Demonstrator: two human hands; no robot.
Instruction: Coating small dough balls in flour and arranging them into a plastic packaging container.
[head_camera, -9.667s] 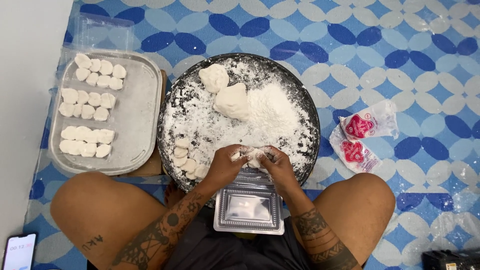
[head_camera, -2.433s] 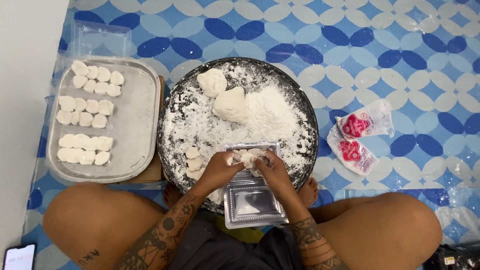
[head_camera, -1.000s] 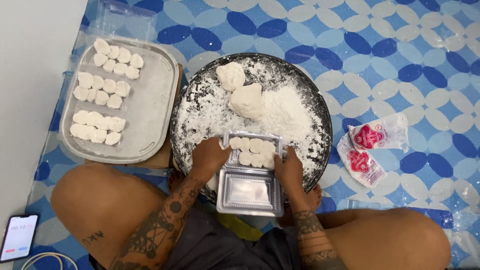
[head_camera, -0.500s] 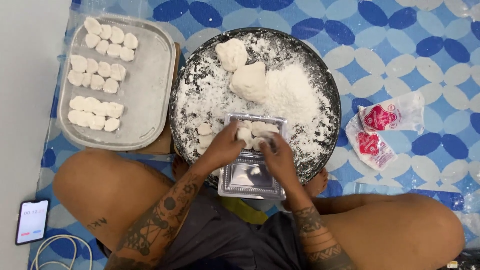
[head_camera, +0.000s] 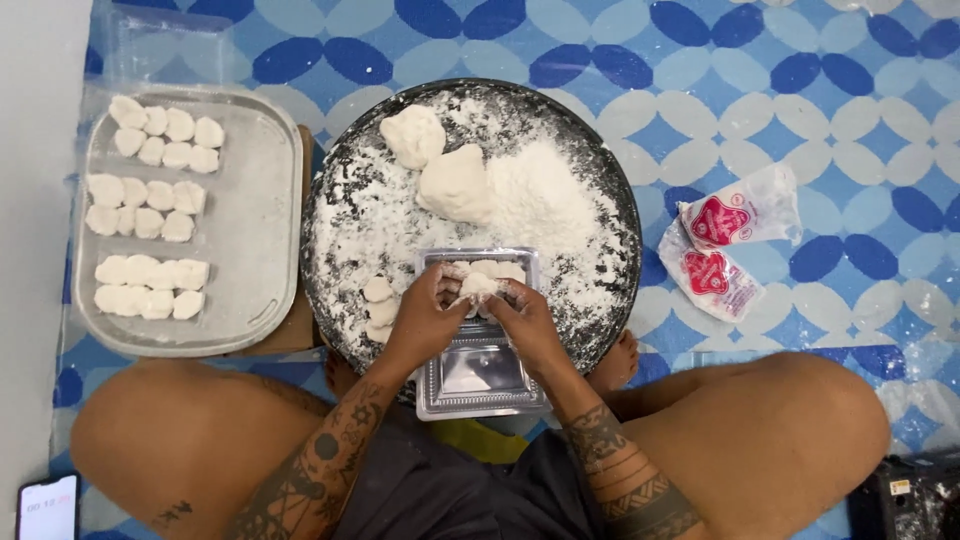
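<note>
Right now a small white dough piece (head_camera: 478, 284) is sitting pinched between both sets of fingertips, held just over the far half of the clear plastic container (head_camera: 480, 372), where a few more pieces are already lying in a row. The left hand (head_camera: 425, 318) is closing on it from one side and the right hand (head_camera: 525, 320) from the other, so both are clamped on the same piece (soft stuff, by the look of it).

The container is resting half on the near rim of the round dark tray (head_camera: 330, 200), which is dusted with flour and carrying two big dough lumps (head_camera: 440, 165) at the far side and a few small cut pieces (head_camera: 378, 308) by the left wrist.

What could go wrong, I'd say: squeezing too hard could flatten the piece, and leaning on the container could tip it off the rim toward the lap.

Room is tight. The knees are hemming in both elbows, the metal tray of finished pieces (head_camera: 250, 230) is sitting close on the left, and two red-and-white packets (head_camera: 725, 245) are lying to the right on the blue patterned floor (head_camera: 800, 90). The open space is beyond the round tray.
</note>
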